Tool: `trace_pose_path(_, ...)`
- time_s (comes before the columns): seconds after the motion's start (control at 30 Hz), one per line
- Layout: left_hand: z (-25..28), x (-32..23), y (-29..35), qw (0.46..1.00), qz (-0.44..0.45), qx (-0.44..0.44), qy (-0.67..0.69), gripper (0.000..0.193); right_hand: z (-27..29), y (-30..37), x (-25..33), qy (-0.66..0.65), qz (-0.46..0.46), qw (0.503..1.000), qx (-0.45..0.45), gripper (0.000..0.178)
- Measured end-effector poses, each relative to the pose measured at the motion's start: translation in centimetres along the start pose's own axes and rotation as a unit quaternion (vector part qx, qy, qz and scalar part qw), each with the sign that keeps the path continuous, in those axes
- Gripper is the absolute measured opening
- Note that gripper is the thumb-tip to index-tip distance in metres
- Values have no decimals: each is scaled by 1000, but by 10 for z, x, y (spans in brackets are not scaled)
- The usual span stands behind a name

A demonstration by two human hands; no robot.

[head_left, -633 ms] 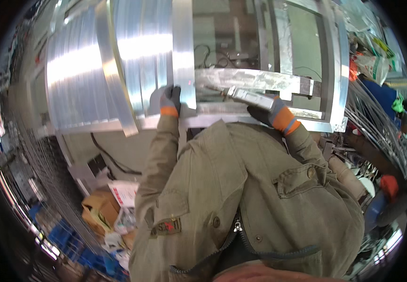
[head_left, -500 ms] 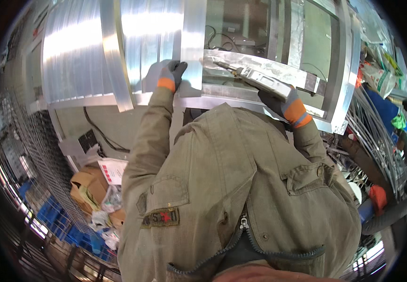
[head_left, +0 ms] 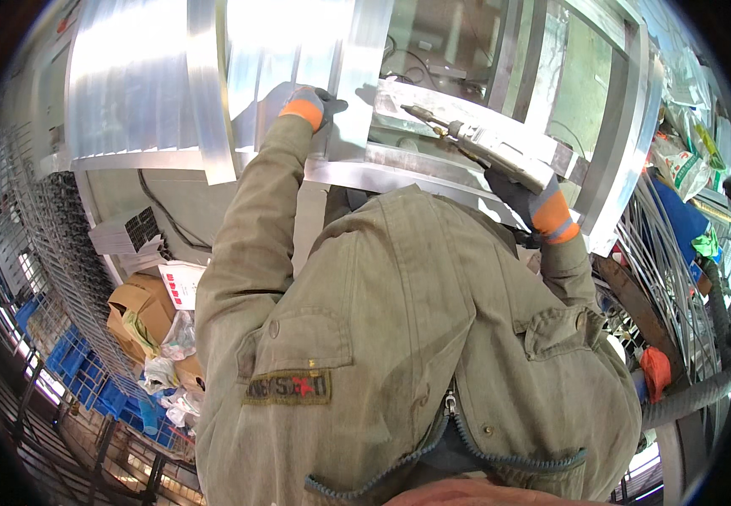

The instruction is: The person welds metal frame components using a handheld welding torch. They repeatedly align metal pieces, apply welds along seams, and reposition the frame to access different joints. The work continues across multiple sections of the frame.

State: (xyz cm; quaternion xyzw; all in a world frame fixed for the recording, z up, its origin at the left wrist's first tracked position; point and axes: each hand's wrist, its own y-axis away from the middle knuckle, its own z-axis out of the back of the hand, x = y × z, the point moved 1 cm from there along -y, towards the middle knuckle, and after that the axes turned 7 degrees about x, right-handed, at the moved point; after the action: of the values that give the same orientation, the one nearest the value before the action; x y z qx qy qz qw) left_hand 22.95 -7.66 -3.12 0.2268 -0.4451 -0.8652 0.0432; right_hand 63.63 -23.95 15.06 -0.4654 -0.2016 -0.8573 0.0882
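My left hand [head_left: 308,105], in a dark grey and orange glove, rests on the shiny ribbed metal panel [head_left: 277,51] near its right edge strip [head_left: 357,63]. One finger stretches to the right and the others partly hide behind the hand; it appears open, with nothing seen in it. In a matching glove, my right hand [head_left: 530,202] is closed around the rear of a silver welding gun [head_left: 496,150]. The gun's dark, narrow nozzle points up and left over a pale crossbar [head_left: 407,94] of the metal frame [head_left: 610,143].
Beyond the frame's openings, dark cables [head_left: 403,63] show. Thin metal rods [head_left: 660,253] and plastic bags [head_left: 682,160] crowd the right side. A grey corrugated hose [head_left: 690,396] curves at lower right. At left are a cardboard box [head_left: 142,308] and wire mesh racks [head_left: 45,244].
The view has shifted slightly. My left hand has turned a little, with a finger now reaching rightward. The welding gun remains in my right hand, its nozzle still over the crossbar.
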Motion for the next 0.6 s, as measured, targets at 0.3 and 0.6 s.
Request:
trace_pose_path(0.3, 14, -11, 0, 997, 52, 37, -49, 55, 52, -14, 32, -51, -74, 996, 9, 38)
trace_pose_path(0.6, 9, 1, -7, 999, 33, 16, -28, 50, 36, -77, 24, -58, -44, 990, 119, 40)
